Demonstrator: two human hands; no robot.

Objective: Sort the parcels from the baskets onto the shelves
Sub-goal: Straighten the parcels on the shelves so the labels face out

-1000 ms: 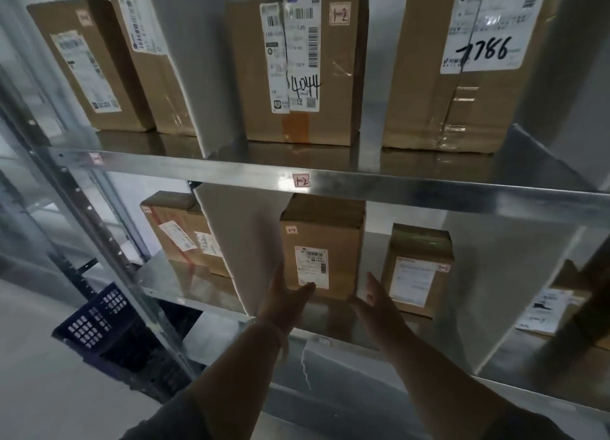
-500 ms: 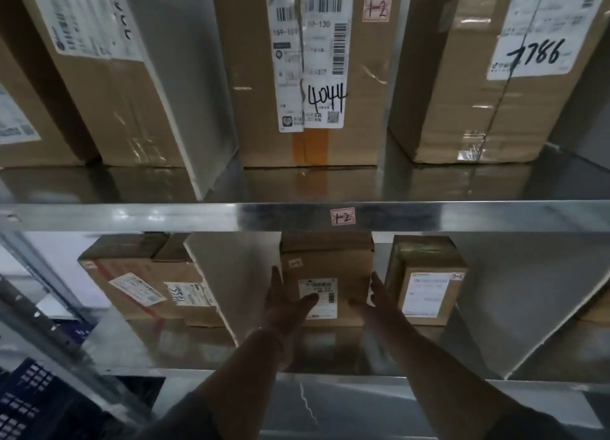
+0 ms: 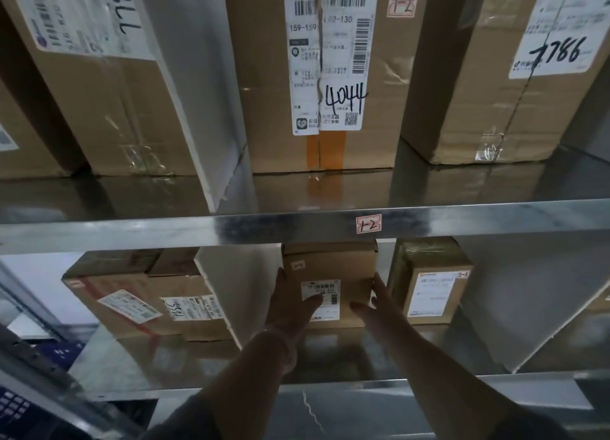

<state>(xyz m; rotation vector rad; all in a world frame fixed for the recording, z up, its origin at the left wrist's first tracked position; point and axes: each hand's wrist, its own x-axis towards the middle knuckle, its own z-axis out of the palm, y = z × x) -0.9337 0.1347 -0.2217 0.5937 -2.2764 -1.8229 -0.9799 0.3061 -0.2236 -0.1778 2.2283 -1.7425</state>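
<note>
- The left hand (image 3: 290, 304) lays straight fingers flat on the left side of the small box (image 3: 333, 264), with the thumb across its front label
- The right hand (image 3: 374, 299) presses the opposite side the same way, fingers straight and thumb low on the front
- The small box stands upright between the 2 hands, on the lower shelf (image 3: 330, 352)
- Just left of the left hand rises a white divider (image 3: 244, 281)
- Just right of the right hand stands a taped box (image 3: 432, 287), apart from the small box
- Above both hands, on the upper shelf (image 3: 231, 231), sits a big box (image 3: 330, 76) marked 4044
</note>
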